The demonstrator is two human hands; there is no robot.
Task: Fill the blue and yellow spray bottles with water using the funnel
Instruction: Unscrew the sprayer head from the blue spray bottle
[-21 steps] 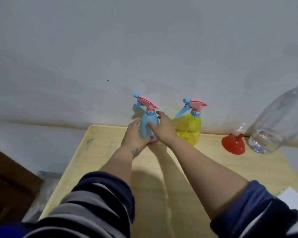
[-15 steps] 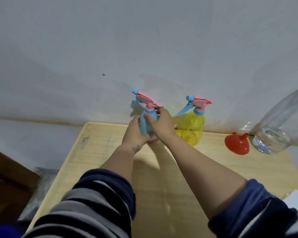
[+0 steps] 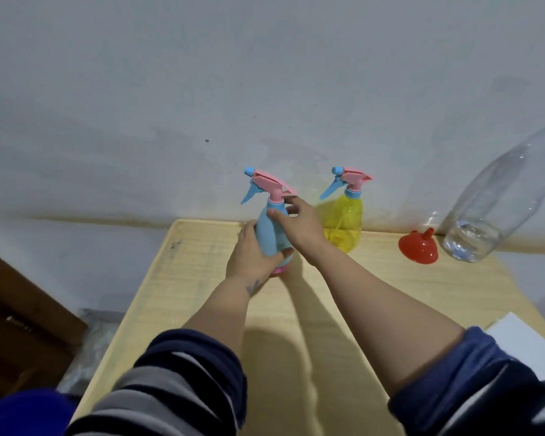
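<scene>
- The left hand [image 3: 253,254] wraps around the lower body of the blue spray bottle [image 3: 272,232], thumb across the front near the pink base, fingers curled round the far side; a small dark mark shows on the inner wrist.
- The right hand [image 3: 301,223] grips the bottle's upper part just under the pink trigger head [image 3: 272,184], thumb on the near shoulder and a finger reaching up to the collar (whether the cap is loose cannot be told).
- Both forearms stretch forward from rolled-up striped sleeves [image 3: 183,382] and converge on the bottle.
- The blue spray bottle stands upright, or nearly so, at the back of the wooden table [image 3: 202,294], left of centre, close to the wall [image 3: 265,73].
- The yellow spray bottle [image 3: 343,220] stands upright just to its right, untouched, its pink-and-blue head still on.
- The red funnel [image 3: 418,246] lies mouth-down on the table further right, spout pointing up and tilted.
- Beside the funnel a large clear plastic bottle [image 3: 497,212] leans against the wall, a little water in its lower end.
- A white sheet [image 3: 529,338] shows at the table's right edge, near the right sleeve.
</scene>
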